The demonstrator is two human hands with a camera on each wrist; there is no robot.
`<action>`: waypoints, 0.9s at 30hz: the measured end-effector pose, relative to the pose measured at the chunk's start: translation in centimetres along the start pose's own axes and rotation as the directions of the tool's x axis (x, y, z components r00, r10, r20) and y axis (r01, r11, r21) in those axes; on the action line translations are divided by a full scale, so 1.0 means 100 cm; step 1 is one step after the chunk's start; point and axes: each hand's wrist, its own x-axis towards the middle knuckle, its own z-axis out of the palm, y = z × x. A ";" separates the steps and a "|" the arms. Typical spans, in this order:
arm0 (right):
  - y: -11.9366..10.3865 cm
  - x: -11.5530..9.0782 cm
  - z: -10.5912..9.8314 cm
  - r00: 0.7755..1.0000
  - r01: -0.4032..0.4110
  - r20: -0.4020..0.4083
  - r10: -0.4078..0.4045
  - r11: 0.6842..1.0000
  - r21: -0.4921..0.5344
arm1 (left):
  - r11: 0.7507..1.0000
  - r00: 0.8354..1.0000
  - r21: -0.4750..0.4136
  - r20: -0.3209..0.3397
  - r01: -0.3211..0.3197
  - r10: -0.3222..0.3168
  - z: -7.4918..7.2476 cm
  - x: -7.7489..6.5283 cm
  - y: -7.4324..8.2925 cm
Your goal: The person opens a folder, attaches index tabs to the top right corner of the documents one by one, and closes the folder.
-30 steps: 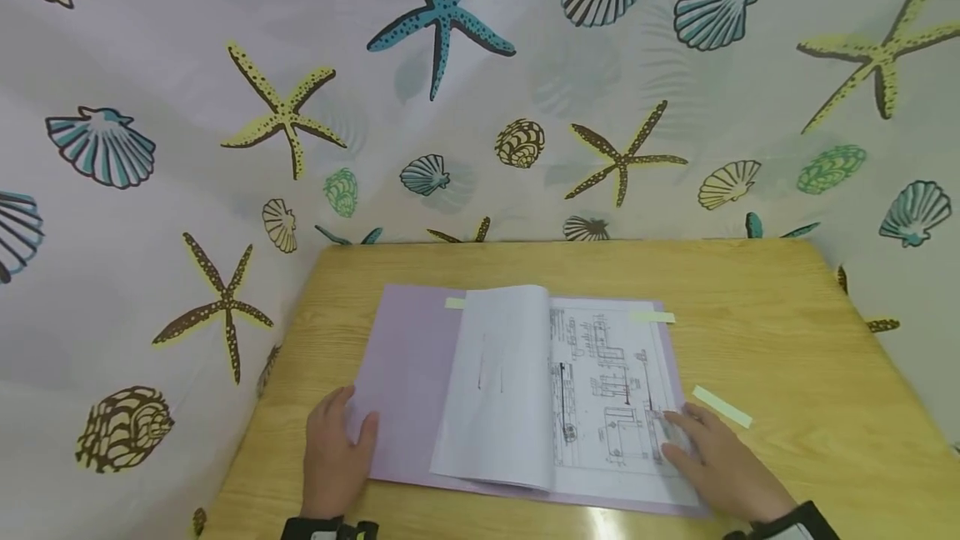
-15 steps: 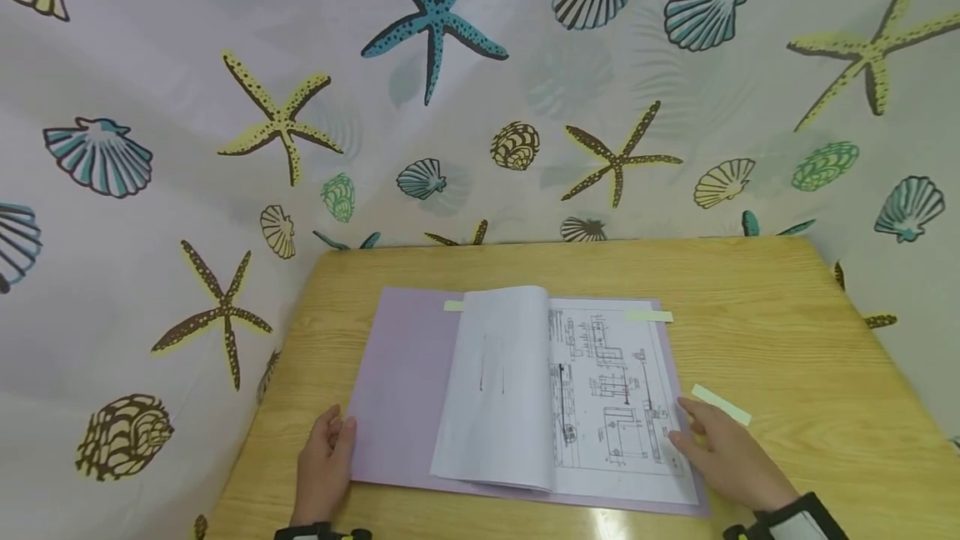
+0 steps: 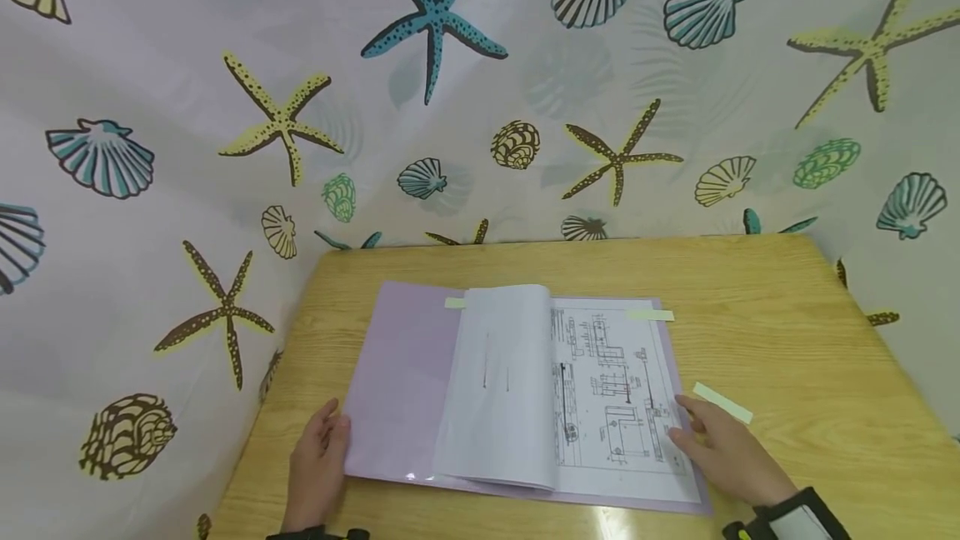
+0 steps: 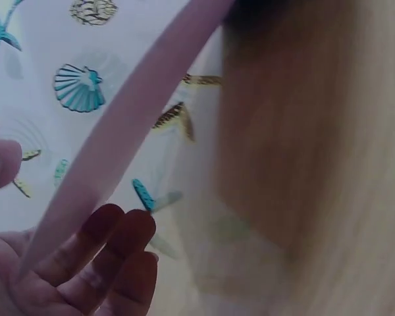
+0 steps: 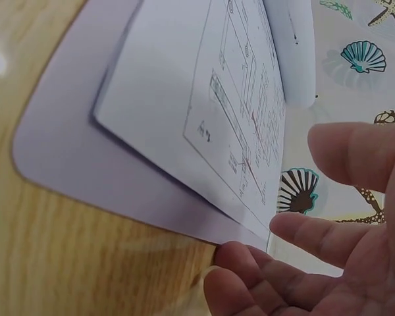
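A purple folder [image 3: 401, 382] lies spread open, a white page [image 3: 498, 390] turned over toward its left half. On the right half is a sheet with technical line drawings [image 3: 622, 394]. My left hand [image 3: 318, 461] is at the folder's left edge, which is slightly raised. In the left wrist view the purple cover [image 4: 128, 118] stands edge-on between thumb and fingers [image 4: 118, 253], the thumb apart from it. My right hand [image 3: 735, 448] is at the right edge; in the right wrist view its fingertips touch the folder's edge, with the thumb apart.
A pale sticky strip [image 3: 722, 402] lies on the wooden table [image 3: 787, 315] right of the folder. Pale tabs [image 3: 651, 315] stick out near the top of the pages. A cloth with shells and starfish [image 3: 465, 123] hangs behind and at both sides.
My left hand has shifted from over the cover to its outer edge, and that side has risen slightly. The right hand has drawn back from the sheet to the folder's right edge.
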 end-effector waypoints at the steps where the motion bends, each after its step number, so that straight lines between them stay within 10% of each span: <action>1: 0.000 0.000 0.000 1.000 0.000 -0.001 0.000 1.000 -0.006 | 1.000 1.000 -0.016 0.006 -0.004 0.004 -0.003 -0.001 0.003; 8: -0.001 0.005 0.000 1.000 0.021 -0.021 -0.021 0.999 -0.026 | 0.957 0.974 -0.231 0.100 -0.177 0.205 -0.021 -0.014 0.028; 19: -0.013 0.016 0.007 0.998 0.042 -0.049 -0.043 0.999 -0.013 | 0.619 0.763 -0.675 0.129 -0.401 0.634 -0.005 -0.026 0.054; 24: -0.019 0.022 0.012 0.997 0.058 -0.045 -0.057 0.998 0.020 | 0.607 0.750 -0.691 0.141 -0.392 0.646 0.018 -0.029 0.063; 27: -0.023 0.027 0.015 0.997 0.071 -0.042 -0.070 0.997 0.024 | 0.623 0.690 -0.609 0.164 -0.491 0.705 0.037 -0.028 0.069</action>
